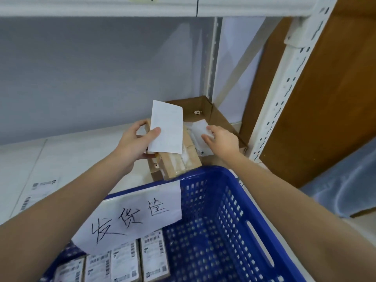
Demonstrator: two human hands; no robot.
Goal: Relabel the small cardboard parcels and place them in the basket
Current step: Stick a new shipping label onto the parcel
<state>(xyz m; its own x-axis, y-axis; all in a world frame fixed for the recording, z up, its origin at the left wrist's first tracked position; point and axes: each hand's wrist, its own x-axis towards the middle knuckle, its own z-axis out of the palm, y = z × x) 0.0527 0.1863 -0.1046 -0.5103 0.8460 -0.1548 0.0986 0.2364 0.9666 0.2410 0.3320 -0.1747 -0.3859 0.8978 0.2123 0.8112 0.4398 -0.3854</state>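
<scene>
My left hand [136, 142] pinches a white label sheet [167, 127] with its blank back toward me, thumb on its lower left edge. Behind the sheet the same hand's fingers wrap a small cardboard parcel [147, 127]. My right hand [220, 138] reaches into an open cardboard box [218, 117], its fingers on a white packet [198, 129]. More brown taped parcels [179, 162] lie in the box just below the sheet. The blue plastic basket [227, 210] stands in front of me. Several labelled parcels [126, 261] lie in a row at its bottom left.
A white paper sign with handwritten characters [134, 214] hangs over the basket's far rim. A white perforated shelf post [284, 82] rises at the right, beside a brown board [329, 98]. Printed labels [38, 190] lie on the white shelf surface at left.
</scene>
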